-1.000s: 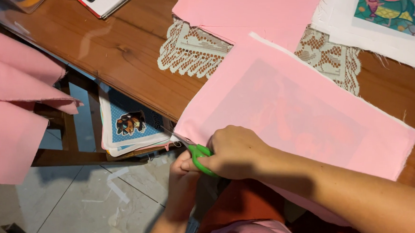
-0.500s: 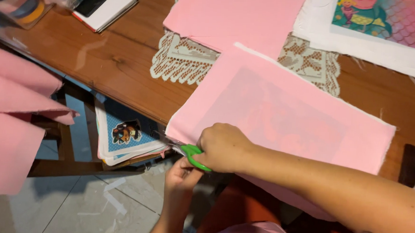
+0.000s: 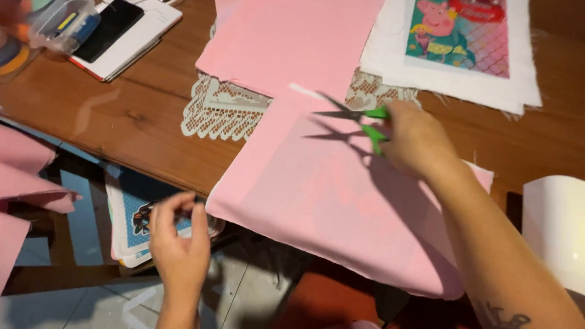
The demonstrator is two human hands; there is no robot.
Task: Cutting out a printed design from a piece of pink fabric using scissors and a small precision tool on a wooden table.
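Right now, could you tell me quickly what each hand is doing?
Left hand: below the table edge, fingers curled, no hold discernible.
Right hand: closed on the green-handled scissors over the pink fabric.

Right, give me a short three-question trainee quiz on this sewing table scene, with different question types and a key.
1. True or false: the right hand holds the green-handled metal scissors over the large pink fabric sheet.
2. Multiple choice: the left hand is (a) pressing on the pink sheet, (b) below the wooden table's edge, off the sheet, (c) on the black phone.
3. Fill in: the white lace doily lies partly under the ____ fabric pieces.

Key: 1 true; 2 b; 3 pink.
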